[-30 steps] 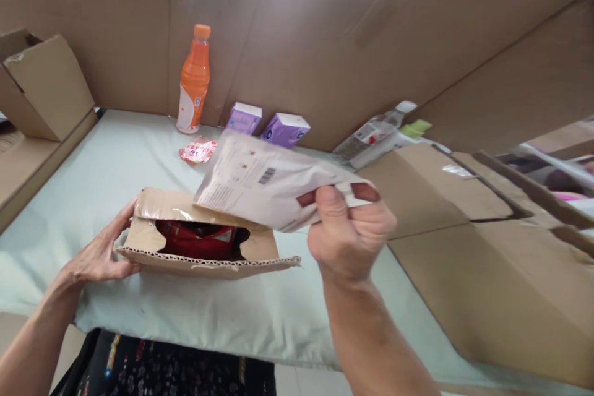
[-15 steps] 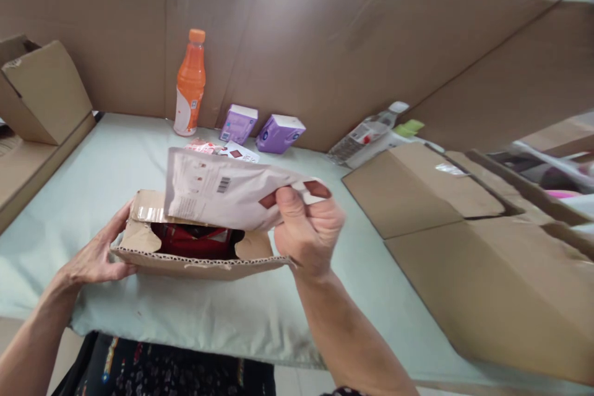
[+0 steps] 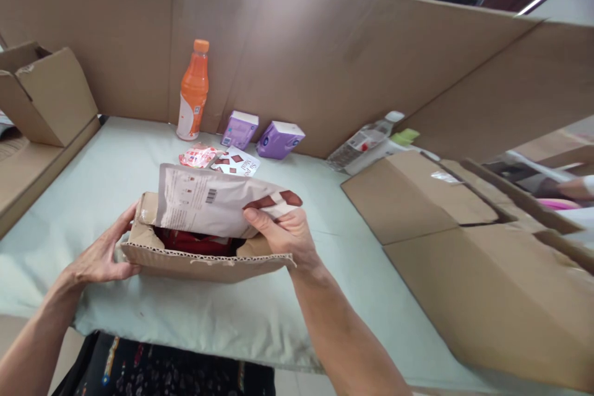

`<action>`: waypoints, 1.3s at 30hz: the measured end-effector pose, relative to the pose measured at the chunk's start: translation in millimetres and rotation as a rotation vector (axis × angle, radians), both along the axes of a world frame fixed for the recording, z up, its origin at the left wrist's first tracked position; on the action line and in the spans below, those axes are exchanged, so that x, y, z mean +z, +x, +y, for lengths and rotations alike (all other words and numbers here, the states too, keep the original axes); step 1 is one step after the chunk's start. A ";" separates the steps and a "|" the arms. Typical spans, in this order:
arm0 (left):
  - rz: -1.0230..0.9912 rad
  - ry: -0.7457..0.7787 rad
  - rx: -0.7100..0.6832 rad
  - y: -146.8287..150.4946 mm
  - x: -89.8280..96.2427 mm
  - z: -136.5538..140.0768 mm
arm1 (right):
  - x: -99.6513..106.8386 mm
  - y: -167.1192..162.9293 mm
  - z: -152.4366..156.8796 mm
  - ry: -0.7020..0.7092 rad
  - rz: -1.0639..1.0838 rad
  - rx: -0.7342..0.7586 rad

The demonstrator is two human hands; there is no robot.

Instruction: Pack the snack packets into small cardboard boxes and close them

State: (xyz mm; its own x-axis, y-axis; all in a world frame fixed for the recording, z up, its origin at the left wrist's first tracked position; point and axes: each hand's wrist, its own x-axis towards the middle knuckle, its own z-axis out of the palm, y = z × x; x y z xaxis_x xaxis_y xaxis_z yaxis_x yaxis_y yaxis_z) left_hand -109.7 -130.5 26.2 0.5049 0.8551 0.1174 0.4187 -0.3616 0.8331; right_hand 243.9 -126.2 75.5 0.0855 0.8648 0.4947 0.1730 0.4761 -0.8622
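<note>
A small open cardboard box (image 3: 199, 269) stands on the cloth in front of me. My left hand (image 3: 104, 253) grips its left end, thumb on the near side and fingers behind. Inside lies a red package (image 3: 195, 241), mostly hidden. In my right hand (image 3: 288, 235) is a pale flat pouch (image 3: 199, 198) with a barcode and brown-red squares, pinched between thumb and fingers at its right end. The pouch is tilted over the back of the box opening, its lower edge near the rim. I cannot tell whether any of it is inside.
An orange drink bottle (image 3: 193, 93), two purple tissue packs (image 3: 239, 130), a pink-and-white packet (image 3: 197, 156) and a white card-like packet (image 3: 236, 162) sit behind. A clear bottle (image 3: 364, 143) leans at the right, by large cardboard boxes (image 3: 464, 284). Another person's hand (image 3: 575, 190) shows far right.
My right hand has moved left and slightly down with the pouch, and its grip has changed from a fist to a pinch. My left hand stays on the box.
</note>
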 end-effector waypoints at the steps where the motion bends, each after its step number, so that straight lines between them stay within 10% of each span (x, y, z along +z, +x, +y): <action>1: -0.010 -0.003 -0.005 -0.3 -0.7 0.2 | -2.4 -0.7 -1.2 0.019 0.016 -0.044; 4: -0.022 -0.017 -0.009 -1.9 -2.9 0.9 | -6.3 -0.6 -5.5 0.080 0.037 -0.074; 12: -0.086 -0.049 -0.009 -1.1 -0.2 0.5 | 6.0 9.2 -4.0 0.267 -0.337 0.489; 39: -0.115 -0.029 -0.023 -7.2 -8.9 1.5 | 20.5 25.9 -16.5 0.174 -0.873 0.280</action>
